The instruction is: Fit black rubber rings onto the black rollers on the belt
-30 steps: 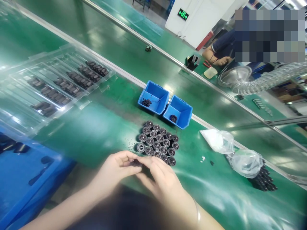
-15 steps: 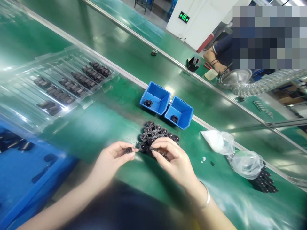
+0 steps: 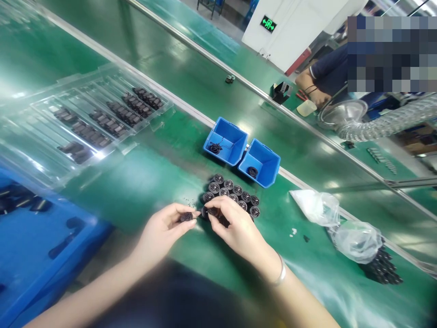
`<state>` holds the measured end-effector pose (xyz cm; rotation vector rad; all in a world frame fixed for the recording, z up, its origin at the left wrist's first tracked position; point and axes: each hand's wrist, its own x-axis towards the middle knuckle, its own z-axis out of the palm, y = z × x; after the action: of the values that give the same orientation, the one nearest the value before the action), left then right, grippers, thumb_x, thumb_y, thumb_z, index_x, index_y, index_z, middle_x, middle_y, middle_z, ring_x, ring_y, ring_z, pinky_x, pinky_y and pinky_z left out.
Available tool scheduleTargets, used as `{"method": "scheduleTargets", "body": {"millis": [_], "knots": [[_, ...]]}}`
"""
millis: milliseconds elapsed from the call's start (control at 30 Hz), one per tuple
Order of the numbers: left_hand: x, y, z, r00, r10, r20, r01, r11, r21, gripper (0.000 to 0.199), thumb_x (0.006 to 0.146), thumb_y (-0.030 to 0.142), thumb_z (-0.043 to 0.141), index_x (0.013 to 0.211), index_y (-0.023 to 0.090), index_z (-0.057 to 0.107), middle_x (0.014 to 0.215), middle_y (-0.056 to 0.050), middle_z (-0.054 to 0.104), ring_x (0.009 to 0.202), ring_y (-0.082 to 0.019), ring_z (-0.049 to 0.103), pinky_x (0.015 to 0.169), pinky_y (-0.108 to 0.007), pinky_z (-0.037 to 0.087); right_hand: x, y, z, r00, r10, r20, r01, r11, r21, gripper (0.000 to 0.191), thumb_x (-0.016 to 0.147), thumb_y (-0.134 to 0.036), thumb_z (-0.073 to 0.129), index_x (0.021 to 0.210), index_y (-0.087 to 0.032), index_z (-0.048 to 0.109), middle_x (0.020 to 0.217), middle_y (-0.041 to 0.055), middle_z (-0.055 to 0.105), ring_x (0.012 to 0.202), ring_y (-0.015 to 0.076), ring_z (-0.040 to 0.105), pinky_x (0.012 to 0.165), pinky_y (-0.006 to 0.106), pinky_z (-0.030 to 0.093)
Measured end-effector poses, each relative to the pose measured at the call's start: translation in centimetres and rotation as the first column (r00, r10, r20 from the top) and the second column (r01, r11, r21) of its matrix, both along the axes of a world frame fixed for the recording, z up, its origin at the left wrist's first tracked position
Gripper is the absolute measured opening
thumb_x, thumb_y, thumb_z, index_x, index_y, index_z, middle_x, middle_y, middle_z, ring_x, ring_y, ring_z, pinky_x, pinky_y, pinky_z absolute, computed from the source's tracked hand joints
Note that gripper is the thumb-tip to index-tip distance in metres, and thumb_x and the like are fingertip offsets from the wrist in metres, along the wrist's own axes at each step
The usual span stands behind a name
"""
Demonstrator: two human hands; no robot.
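Note:
My left hand (image 3: 160, 230) pinches a small black ridged part (image 3: 186, 217) between thumb and fingers. Close by on the right, my right hand (image 3: 239, 223) has its thumb and fingertips closed around a small dark piece (image 3: 212, 211), partly hidden by the fingers. Those fingertips are at the black cylinder (image 3: 204, 212) on the near left corner of a group; whether the piece touches it I cannot tell. The group consists of several black round parts (image 3: 224, 192) with swirled tops, standing upright in rows on the green table (image 3: 143, 182). My right hand covers its near side.
Behind the group are two blue bins (image 3: 225, 141) (image 3: 259, 163) with black rings inside. A clear tray (image 3: 136, 136) of black parts lies left, above a large blue crate (image 3: 68, 273). Plastic bags (image 3: 355, 241) lie right. Across the line, a person's arm (image 3: 312, 86) shows.
My right hand has moved left, nearer my left hand, and its fingers now partly cover the corner cylinder. My left hand keeps its ridged part. The view has shifted slightly.

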<state>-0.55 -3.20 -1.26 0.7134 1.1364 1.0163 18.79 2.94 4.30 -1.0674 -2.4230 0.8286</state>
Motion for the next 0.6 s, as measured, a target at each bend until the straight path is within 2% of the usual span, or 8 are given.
{"method": "scheduleTargets", "body": {"millis": [133, 233, 467, 600], "knots": [[0.1, 0.0, -0.1, 1.0, -0.007, 0.021, 0.007, 1.0, -0.003, 0.023, 0.08, 0.028, 0.074, 0.098, 0.018, 0.064, 0.104, -0.005, 0.074, 0.104, -0.022, 0.068, 0.093, -0.035, 0.055, 0.2, 0.0, -0.2, 0.998, 0.054, 0.018, -0.055, 0.998, 0.021, 0.024, 0.095, -0.012, 0.051, 0.117, -0.02, 0.053, 0.107, 0.0076, 0.062, 0.104, 0.019, 0.058, 0.093, 0.036, 0.05], [0.1, 0.0, -0.2, 0.999, -0.01, 0.034, 0.01, 1.0, -0.005, 0.023, 0.08, 0.028, 0.073, 0.098, 0.018, 0.063, 0.104, -0.005, 0.074, 0.103, -0.022, 0.068, 0.091, -0.035, 0.056, 0.3, 0.2, -0.3, 0.997, 0.071, 0.038, -0.072, 0.996, 0.043, 0.024, 0.095, -0.012, 0.051, 0.118, -0.02, 0.053, 0.107, 0.0071, 0.063, 0.103, 0.0187, 0.058, 0.092, 0.036, 0.049], [0.1, 0.0, -0.2, 0.999, -0.021, 0.033, 0.021, 1.0, -0.008, 0.024, 0.08, 0.028, 0.073, 0.1, 0.018, 0.063, 0.105, -0.007, 0.075, 0.102, -0.022, 0.069, 0.092, -0.036, 0.055, 0.5, 0.4, -0.9, 0.999, 0.004, 0.046, -0.009, 0.992, 0.126, 0.017, 0.095, -0.02, 0.058, 0.112, -0.02, 0.056, 0.098, 0.0065, 0.066, 0.092, 0.0202, 0.059, 0.083, 0.039, 0.049], [0.2, -0.1, -0.3, 0.999, -0.018, 0.043, 0.018, 1.0, -0.001, 0.024, 0.08, 0.028, 0.073, 0.099, 0.018, 0.063, 0.105, -0.007, 0.075, 0.101, -0.022, 0.069, 0.091, -0.036, 0.055, 0.7, 0.2, -1.3, 0.999, 0.004, 0.035, -0.009, 0.987, 0.159, 0.019, 0.094, -0.02, 0.059, 0.113, -0.02, 0.055, 0.1, 0.0075, 0.066, 0.092, 0.0212, 0.058, 0.082, 0.04, 0.048]]}}
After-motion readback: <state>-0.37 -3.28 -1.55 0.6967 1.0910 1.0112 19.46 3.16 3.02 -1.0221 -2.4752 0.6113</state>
